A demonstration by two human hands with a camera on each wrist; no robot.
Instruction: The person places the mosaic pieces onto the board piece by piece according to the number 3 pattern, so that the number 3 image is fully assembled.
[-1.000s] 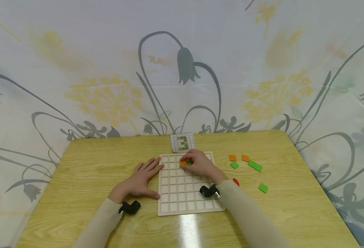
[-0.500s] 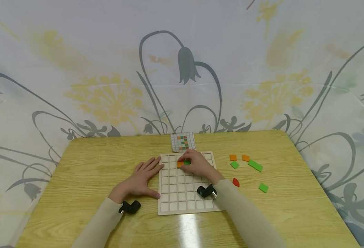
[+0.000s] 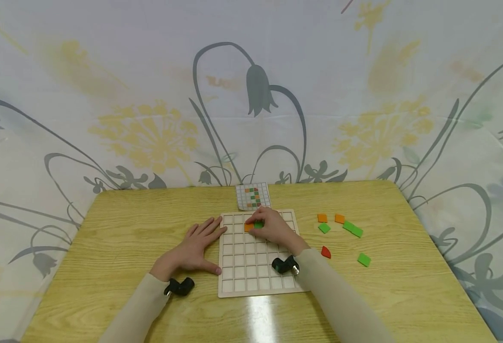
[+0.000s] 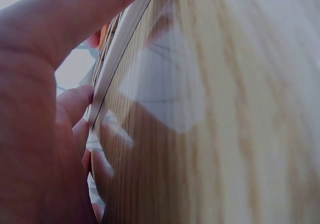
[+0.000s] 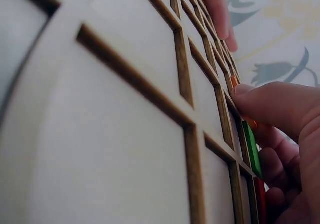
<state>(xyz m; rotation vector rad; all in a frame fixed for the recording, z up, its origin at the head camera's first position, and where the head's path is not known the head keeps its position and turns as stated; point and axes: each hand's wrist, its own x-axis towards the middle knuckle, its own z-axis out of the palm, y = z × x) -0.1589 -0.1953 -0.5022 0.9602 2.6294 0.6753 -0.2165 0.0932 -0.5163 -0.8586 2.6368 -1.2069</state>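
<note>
Pinching orange tile [image 3: 248, 227], left of green tile [image 5: 251, 149]: my right hand [image 3: 274, 231], the nearer. Spread-fingered at left edge of board [image 3: 250, 272]: my left hand [image 3: 195, 249].

Your left forearm [image 3: 137, 302] comes in from seven o'clock, and your left hand [image 3: 191, 250] lies with its back up, its fingers [image 3: 214, 235] straight and spread toward one and two o'clock, its thumb [image 3: 211, 268] stretched out to four. Your right forearm [image 3: 341, 295] reaches in from five o'clock, angled toward eleven. Your right hand [image 3: 275, 231] arches over, fingers curled, right thumb [image 5: 272, 97] and index fingertip pinching, both tips aimed about nine o'clock.
</note>
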